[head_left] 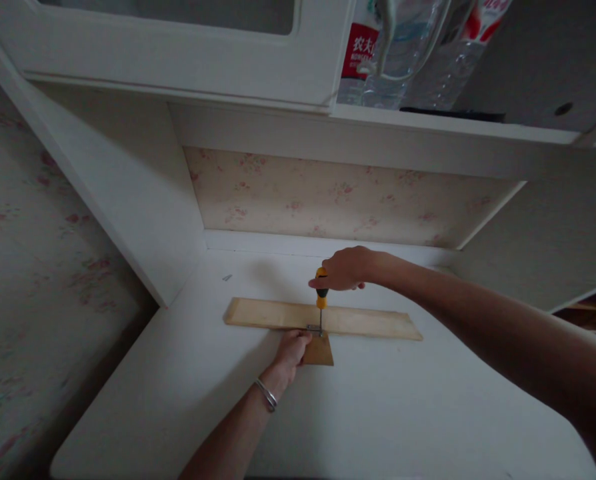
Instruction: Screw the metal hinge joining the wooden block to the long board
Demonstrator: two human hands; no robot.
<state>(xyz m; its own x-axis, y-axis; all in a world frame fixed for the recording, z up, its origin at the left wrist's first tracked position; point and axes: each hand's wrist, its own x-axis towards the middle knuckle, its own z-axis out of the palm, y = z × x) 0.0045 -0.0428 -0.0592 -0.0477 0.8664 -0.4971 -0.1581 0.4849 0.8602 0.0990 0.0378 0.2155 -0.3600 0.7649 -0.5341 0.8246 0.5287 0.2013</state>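
My right hand point(345, 268) is closed around the yellow and black handle of a screwdriver point(321, 301), held upright. Its shaft runs down to a small metal hinge point(315, 328), which lies where a long pale wooden board point(373, 322) meets a smaller brown wooden piece point(321, 351). My left hand point(292, 348) grips the left side of the brown piece, with the thumb near the hinge. The screwdriver's tip and any screw under it are too small to make out.
The boards lie on a white desktop point(403, 407). Small metal bits point(227, 277) rest at the back left. A white side panel point(128, 180) rises on the left. Overhead, a shelf point(458, 127) holds several plastic bottles point(403, 60), beside a cabinet door point(178, 53).
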